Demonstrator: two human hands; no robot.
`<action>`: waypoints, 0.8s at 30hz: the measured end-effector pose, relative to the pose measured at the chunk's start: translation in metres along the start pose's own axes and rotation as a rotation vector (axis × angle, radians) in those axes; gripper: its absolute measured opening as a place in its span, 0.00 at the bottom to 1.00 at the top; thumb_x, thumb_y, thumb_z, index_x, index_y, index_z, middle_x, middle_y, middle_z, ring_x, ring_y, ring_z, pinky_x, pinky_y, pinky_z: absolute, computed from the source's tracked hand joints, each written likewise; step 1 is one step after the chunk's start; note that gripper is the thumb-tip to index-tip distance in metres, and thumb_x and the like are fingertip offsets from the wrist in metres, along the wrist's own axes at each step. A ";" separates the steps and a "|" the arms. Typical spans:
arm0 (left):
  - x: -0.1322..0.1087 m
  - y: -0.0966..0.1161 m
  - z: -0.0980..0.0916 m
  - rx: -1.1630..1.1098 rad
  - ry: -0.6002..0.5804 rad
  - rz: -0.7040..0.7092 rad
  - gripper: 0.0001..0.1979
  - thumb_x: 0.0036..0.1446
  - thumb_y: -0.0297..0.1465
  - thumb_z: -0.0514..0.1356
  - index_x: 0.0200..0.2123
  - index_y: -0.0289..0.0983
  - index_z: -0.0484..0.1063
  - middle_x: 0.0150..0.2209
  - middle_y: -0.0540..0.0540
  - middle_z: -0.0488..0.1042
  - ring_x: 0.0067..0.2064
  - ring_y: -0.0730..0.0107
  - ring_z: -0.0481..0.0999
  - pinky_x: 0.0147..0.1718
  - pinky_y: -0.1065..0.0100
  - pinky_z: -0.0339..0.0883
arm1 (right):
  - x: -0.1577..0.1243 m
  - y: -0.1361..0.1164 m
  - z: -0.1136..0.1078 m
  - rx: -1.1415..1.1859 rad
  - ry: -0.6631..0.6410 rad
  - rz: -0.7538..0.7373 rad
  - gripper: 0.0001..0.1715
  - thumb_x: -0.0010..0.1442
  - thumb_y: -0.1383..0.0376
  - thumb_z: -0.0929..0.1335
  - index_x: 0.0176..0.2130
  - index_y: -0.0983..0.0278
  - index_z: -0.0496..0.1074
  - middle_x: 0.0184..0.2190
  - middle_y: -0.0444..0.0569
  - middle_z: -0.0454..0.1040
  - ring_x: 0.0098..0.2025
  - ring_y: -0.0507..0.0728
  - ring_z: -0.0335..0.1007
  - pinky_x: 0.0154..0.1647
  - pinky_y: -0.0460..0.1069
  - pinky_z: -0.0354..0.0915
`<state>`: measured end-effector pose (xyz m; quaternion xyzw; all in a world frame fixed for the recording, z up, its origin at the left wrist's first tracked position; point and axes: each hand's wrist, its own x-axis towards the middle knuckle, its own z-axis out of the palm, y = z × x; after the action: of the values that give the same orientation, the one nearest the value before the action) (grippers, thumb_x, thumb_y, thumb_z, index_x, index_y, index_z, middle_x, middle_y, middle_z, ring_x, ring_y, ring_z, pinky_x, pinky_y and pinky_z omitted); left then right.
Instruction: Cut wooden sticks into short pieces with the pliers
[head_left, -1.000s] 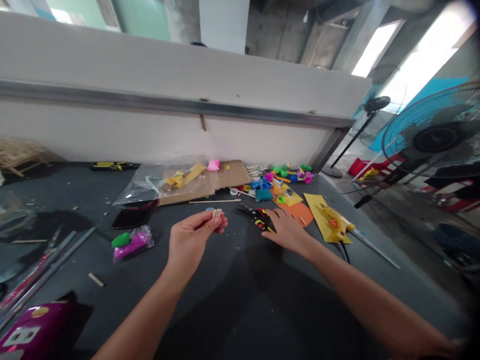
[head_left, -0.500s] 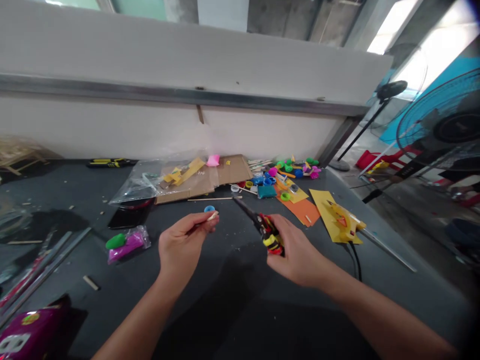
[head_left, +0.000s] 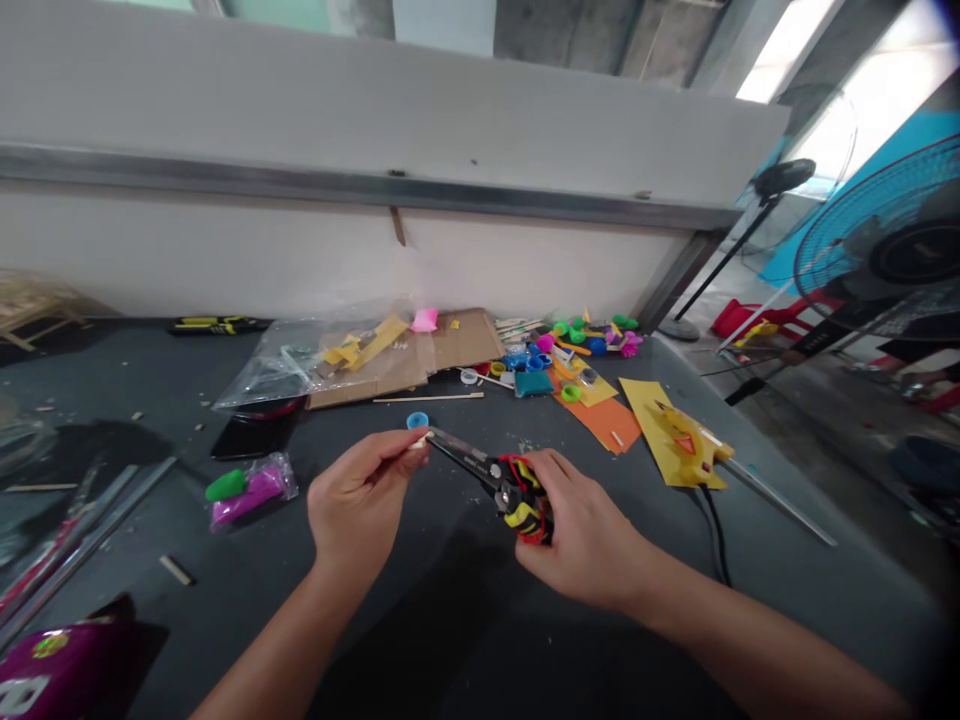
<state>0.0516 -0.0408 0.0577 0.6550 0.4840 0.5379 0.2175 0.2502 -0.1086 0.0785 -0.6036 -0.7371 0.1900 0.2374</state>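
Two shut grips — left hand (head_left: 360,500) pinches stick (head_left: 420,441), right hand (head_left: 592,550) holds pliers (head_left: 469,455) against it.

We're in a craft workshop: a dark workbench (head_left: 787,560) strewn with modelling clay (head_left: 251,490), cardboard (head_left: 465,340) and wooden sticks (head_left: 427,397), a pedestal fan (head_left: 900,240) at upper right.

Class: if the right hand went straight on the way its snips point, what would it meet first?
Probably the stick in the left hand, right at the snips' tips, though depth is unclear.
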 end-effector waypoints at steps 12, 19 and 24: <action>-0.002 -0.001 -0.001 -0.018 0.006 0.092 0.05 0.50 0.28 0.61 0.33 0.40 0.75 0.34 0.50 0.77 0.35 0.71 0.75 0.34 0.70 0.68 | -0.002 -0.004 0.000 0.061 -0.047 -0.004 0.27 0.42 0.70 0.64 0.45 0.63 0.61 0.38 0.50 0.65 0.38 0.57 0.64 0.38 0.51 0.62; -0.002 0.000 -0.001 -0.030 0.015 0.112 0.03 0.50 0.27 0.61 0.31 0.39 0.74 0.33 0.49 0.77 0.34 0.71 0.75 0.35 0.69 0.69 | -0.002 -0.001 0.005 0.077 -0.044 -0.010 0.21 0.44 0.70 0.64 0.41 0.63 0.62 0.36 0.48 0.65 0.35 0.55 0.64 0.34 0.49 0.61; -0.002 0.001 -0.001 0.002 0.016 0.065 0.05 0.49 0.30 0.62 0.32 0.40 0.76 0.32 0.50 0.78 0.33 0.71 0.75 0.33 0.70 0.69 | -0.001 0.000 0.006 0.077 -0.034 -0.016 0.18 0.44 0.70 0.64 0.38 0.63 0.61 0.33 0.47 0.65 0.32 0.53 0.63 0.32 0.47 0.59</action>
<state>0.0513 -0.0435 0.0581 0.6663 0.4646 0.5495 0.1954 0.2465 -0.1098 0.0733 -0.5847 -0.7380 0.2263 0.2496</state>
